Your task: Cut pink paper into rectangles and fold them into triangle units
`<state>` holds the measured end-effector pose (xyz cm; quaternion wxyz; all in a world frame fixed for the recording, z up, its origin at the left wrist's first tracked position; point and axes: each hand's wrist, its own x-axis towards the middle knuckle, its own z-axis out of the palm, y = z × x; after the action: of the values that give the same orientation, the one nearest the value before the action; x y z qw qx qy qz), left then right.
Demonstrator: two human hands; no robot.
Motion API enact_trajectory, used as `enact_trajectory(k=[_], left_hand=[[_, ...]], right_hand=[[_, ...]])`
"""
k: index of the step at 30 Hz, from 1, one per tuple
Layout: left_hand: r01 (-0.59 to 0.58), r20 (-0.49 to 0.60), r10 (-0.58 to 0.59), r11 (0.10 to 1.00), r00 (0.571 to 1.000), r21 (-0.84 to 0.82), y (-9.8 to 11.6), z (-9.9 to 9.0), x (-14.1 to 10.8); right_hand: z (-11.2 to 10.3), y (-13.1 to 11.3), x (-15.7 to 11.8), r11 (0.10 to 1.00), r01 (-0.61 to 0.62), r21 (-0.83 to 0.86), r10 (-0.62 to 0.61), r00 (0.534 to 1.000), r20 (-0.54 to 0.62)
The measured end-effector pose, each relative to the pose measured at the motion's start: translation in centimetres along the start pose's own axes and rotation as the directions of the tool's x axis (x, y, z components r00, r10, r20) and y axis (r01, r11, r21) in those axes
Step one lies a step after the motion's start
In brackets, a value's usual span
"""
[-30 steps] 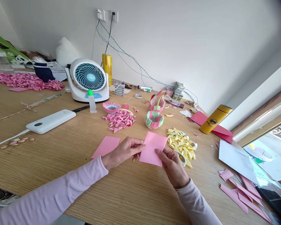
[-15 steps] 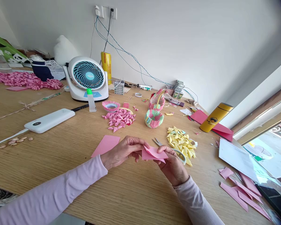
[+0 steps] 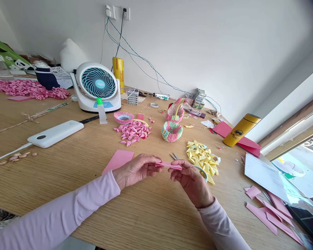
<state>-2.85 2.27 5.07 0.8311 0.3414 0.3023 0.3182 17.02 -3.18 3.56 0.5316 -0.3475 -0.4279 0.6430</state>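
A small folded piece of pink paper [image 3: 169, 165] is held between my hands above the table, seen nearly edge-on. My left hand [image 3: 138, 169] pinches its left end between thumb and fingers. At the right end, my right hand [image 3: 191, 178] grips it the same way. On the table behind my left hand lies a larger sheet of pink paper [image 3: 118, 161]. Scissors [image 3: 202, 172] lie partly hidden behind my right hand, beside a heap of folded yellow paper pieces [image 3: 202, 156]. Farther back is a heap of folded pink paper pieces [image 3: 133, 131].
Two woven-looking paper baskets [image 3: 171, 132] stand mid-table, near a shallow pink paper bowl [image 3: 123, 117]. A white fan [image 3: 97, 86], a green-capped bottle [image 3: 101, 111] and a power bank [image 3: 57, 133] are at left. Right: a yellow flask [image 3: 241, 130], pink scraps [image 3: 262, 213], a phone [image 3: 306, 220].
The pink paper has turned from showing its loose, layered face to a thin edge-on strip. My left hand has shifted to its end, and both hands now pinch opposite ends.
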Motion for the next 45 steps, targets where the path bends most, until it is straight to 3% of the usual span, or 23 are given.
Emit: enact_trajectory(k=[3,6,9,11,15,21,32,45], left_hand=[[0.08,-0.032,-0.083,0.993,0.996,-0.085,0.0,-0.3,0.2],[0.105,0.084,-0.099,0.992,0.992,-0.073,0.1,-0.2,-0.2],[-0.085,0.155,0.059,0.982,0.986,0.166,0.1,0.3,-0.9],[-0.221,0.153,0.175,0.9,0.973,0.376,0.0,0.7,-1.1],[-0.298,0.143,0.265,0.756,0.954,0.583,-0.5,1.0,-0.8],[-0.335,0.132,0.322,0.735,0.937,0.59,-1.0,0.8,-0.6],[-0.378,0.178,0.342,0.708,0.923,0.597,-1.3,1.1,-0.8],[-0.402,0.156,0.431,0.571,0.889,0.715,-1.4,1.2,-1.2]], right_hand=[[-0.2,-0.1,0.0,0.939,0.142,-0.314,-0.16,0.987,-0.031],[-0.3,0.1,0.3,0.844,0.223,-0.487,-0.297,0.952,-0.079],[-0.3,0.3,0.5,0.854,0.198,-0.481,-0.301,0.942,-0.146],[-0.3,0.5,0.4,0.864,0.182,-0.47,-0.288,0.943,-0.165],[0.1,0.5,0.2,0.854,0.17,-0.491,-0.269,0.953,-0.137],[0.9,0.4,0.0,0.854,0.19,-0.484,-0.25,0.966,-0.061],[0.8,1.2,0.0,0.849,0.169,-0.502,-0.286,0.944,-0.166],[0.7,0.8,-0.2,0.76,0.159,-0.63,-0.317,0.937,-0.147]])
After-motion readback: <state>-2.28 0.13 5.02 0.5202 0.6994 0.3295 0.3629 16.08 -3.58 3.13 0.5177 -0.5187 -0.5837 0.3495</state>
